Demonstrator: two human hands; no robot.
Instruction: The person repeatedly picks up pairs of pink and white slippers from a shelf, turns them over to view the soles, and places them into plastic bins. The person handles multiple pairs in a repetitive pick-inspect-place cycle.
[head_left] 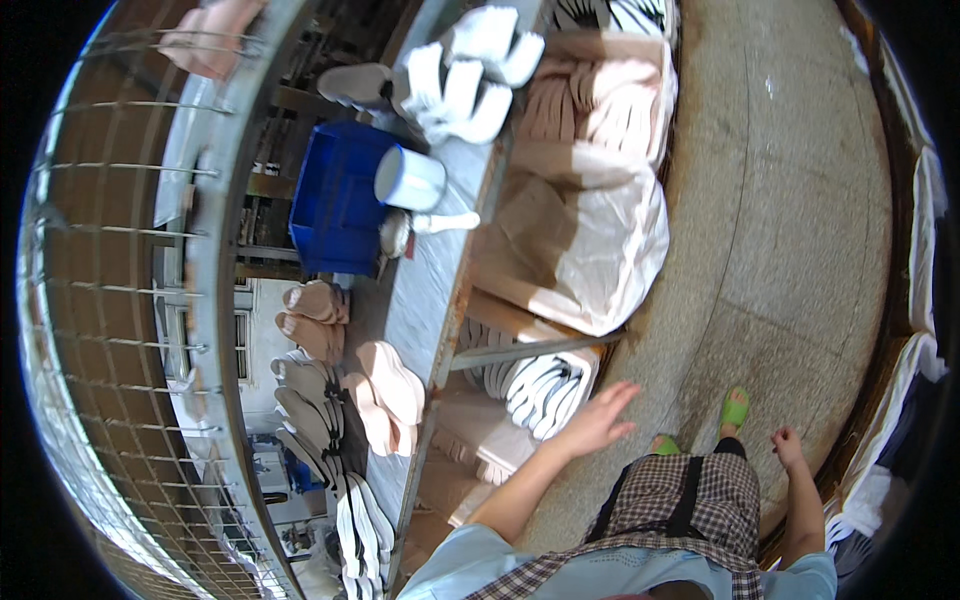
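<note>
My left hand (600,418) reaches out over the floor with its fingers apart, holding nothing. Nearest to it is a bin with upright white shoe soles with black marks (550,392), under the metal shelf; the hand does not touch them. My right hand (788,445) hangs low on the other side of my body, fingers curled in and nothing seen in them. On the shelf to my left lie pale pink soles (388,392) in stacks, with long white soles (362,525) nearer to me.
A bin lined with a white sack (570,235) stands beside the shelf, below a bin of pink soles (600,105). A blue crate (340,195), a white mug (411,179) and bundled white soles (465,80) are on the shelf. White-lined containers (925,240) edge the concrete aisle (790,200).
</note>
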